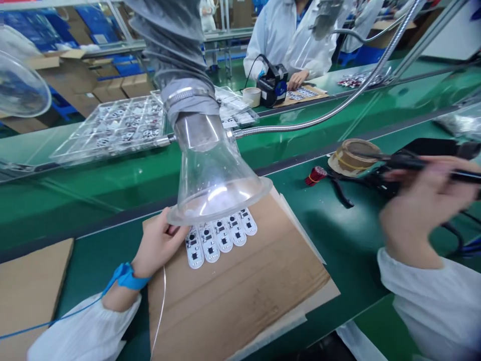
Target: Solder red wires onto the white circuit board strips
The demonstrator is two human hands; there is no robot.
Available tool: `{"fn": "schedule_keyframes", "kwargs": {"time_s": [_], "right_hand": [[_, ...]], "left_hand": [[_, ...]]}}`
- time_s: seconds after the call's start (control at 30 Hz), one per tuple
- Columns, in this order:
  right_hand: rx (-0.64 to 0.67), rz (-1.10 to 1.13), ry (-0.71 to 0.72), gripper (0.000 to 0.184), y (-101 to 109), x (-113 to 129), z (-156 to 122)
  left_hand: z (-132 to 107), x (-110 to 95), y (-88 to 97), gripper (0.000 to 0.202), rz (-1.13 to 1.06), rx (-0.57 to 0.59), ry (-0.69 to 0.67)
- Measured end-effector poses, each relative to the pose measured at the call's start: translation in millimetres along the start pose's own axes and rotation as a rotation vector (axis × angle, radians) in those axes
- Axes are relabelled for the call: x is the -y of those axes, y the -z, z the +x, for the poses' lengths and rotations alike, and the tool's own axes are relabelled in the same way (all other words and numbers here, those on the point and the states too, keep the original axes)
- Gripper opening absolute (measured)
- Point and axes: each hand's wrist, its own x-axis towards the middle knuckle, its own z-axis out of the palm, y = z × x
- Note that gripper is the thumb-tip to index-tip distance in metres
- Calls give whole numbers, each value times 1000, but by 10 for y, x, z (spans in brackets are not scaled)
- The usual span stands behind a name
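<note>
On the cardboard sheet (240,301) laid over the green bench (349,240), I have the left hand (160,245) beside a white circuit-board strip (220,238), its fingers (173,230) curled together at the edge, apparently steadying it; I can't tell whether they grip. A clear fume hood (218,188) hangs just above, likely placed to catch smoke. Off to the side, the right hand (424,210) has its fingers (424,173) clamped on a black soldering iron (413,163). A blue wrist strap (128,277) circles the left wrist, probably against static.
</note>
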Motion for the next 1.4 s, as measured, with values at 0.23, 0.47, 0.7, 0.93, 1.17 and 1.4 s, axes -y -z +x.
{"fn": "schedule_keyframes", "kwargs": {"time_s": [0.23,0.47,0.7,0.93,1.17,1.4], "right_hand": [[819,409,-265,41,-830,705,-831],[911,454,-248,41,-785,611,-1098],[993,506,-286,35,-718,574,-1121],[1059,483,-279,39,-732,556,-1150],[1098,519,-230,28,-720,447,-1174],[1123,497,-201,30,-710,416,-1174]], "left_hand": [[57,15,-92,30,-26,-78,54],[18,116,-131,28,-57,-77,130],[20,115,-130,28,-29,-73,172],[25,96,-142,25,18,-68,135],[27,115,-148,23,60,-42,47],[10,138,-145,13,91,-11,-56]]}}
